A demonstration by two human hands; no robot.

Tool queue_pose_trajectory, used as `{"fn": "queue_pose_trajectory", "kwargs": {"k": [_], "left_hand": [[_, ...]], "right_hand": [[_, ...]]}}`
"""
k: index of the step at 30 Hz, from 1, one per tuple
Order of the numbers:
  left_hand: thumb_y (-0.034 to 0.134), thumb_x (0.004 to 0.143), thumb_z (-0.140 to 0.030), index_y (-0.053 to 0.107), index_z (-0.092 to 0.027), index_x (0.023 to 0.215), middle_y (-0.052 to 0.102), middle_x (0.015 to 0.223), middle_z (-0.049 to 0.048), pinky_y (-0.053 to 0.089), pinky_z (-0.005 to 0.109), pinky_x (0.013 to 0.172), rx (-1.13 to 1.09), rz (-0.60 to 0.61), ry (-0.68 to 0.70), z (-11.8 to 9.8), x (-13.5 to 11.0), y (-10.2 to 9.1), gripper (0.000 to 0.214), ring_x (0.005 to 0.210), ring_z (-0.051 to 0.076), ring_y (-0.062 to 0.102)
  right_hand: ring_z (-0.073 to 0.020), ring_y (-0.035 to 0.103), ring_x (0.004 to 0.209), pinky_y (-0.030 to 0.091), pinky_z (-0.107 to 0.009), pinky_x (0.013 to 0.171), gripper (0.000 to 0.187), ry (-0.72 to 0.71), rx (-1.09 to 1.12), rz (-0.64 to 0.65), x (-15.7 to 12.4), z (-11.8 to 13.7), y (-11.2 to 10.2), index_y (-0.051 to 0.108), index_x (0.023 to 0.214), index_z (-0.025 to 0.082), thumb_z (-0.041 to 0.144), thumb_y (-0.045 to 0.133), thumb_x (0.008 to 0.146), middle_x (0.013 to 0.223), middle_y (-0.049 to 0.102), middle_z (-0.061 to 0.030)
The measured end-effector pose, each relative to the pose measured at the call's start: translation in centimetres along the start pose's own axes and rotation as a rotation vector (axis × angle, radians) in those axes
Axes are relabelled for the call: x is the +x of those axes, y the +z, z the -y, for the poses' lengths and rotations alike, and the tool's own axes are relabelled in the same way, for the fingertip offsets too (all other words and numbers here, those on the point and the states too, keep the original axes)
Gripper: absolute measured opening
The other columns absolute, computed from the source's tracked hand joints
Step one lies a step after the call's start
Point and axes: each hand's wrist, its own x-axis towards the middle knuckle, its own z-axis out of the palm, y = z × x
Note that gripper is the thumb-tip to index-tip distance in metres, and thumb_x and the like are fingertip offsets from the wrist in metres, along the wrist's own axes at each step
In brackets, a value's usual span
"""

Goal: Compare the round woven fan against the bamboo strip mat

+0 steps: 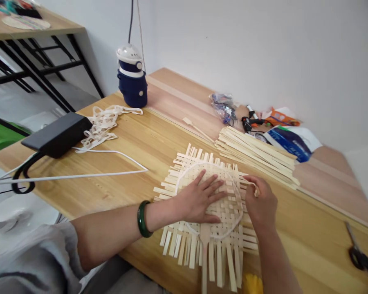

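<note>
Tabletop (110, 192); bamboo weave (227, 216) (packet label (290, 145) unreadable)

The woven bamboo mat (223, 216) lies flat just below the middle of the frame, its pale strips crossing over and under in a dense centre. Loose strip ends (216, 261) fan out on every side, longest toward the bottom of the frame. A thin white strip (241, 204) curves in a rough oval loop over the weave. My left hand (196, 200) presses flat on the mat, fingers spread, while my right hand (260, 202) pinches the thin white strip at the loop's upper right.
</note>
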Motion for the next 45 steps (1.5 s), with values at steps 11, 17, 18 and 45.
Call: {"fn": "queue_pose_trajectory", "kwargs": {"k": [11, 17, 18, 45], "left_hand": [[0.034, 0.092, -0.071, 0.026, -0.021, 0.155, 0.018, 0.162, 0.0118, 0.001, 0.059, 0.121, 0.052, -0.032, 0.018, 0.2, 0.1, 1.0, 0.080, 0.151, 0.033, 0.013], [0.036, 0.092, -0.071, 0.029, -0.021, 0.154, 0.020, 0.162, 0.0115, 0.003, 0.058, 0.121, 0.077, -0.043, 0.019, 0.2, 0.1, 1.1, 0.079, 0.151, 0.032, 0.014], [0.035, 0.092, -0.071, 0.029, -0.021, 0.154, 0.020, 0.162, 0.0116, 0.003, 0.058, 0.121, 0.077, -0.031, 0.016, 0.2, 0.1, 1.0, 0.079, 0.151, 0.032, 0.014], [0.045, 0.090, -0.066, 0.027, -0.008, 0.153, 0.032, 0.158, 0.0143, 0.002, 0.053, 0.123, 0.055, -0.088, 0.012, 0.0, -0.1, 0.7, 0.087, 0.150, 0.032, 0.018]], "right_hand": [[-0.0197, 0.061, 0.106, 0.048, -0.039, 0.099, 0.028, -0.209, -0.013, -0.094, -5.5, -1.6, -2.7, 0.068, 0.101, 0.017, 0.016, 0.042, 0.091, 0.107, 0.069, -0.0057], [-0.0241, 0.053, 0.125, 0.040, -0.050, 0.111, 0.034, -0.466, -0.061, 0.011, -6.5, -1.0, -2.3, 0.060, 0.124, 0.019, 0.013, 0.049, 0.093, 0.125, 0.064, -0.0049], [-0.0247, 0.051, 0.128, 0.038, -0.052, 0.112, 0.036, -0.488, -0.071, 0.045, -6.7, -1.1, -2.2, 0.058, 0.128, 0.019, 0.014, 0.049, 0.093, 0.128, 0.062, -0.0054], [-0.0229, 0.028, 0.146, 0.025, -0.048, 0.119, 0.063, -0.439, -0.180, 0.291, -6.6, 1.7, 2.2, 0.008, 0.158, 0.019, 0.045, 0.025, 0.104, 0.157, 0.030, -0.0096]]}}
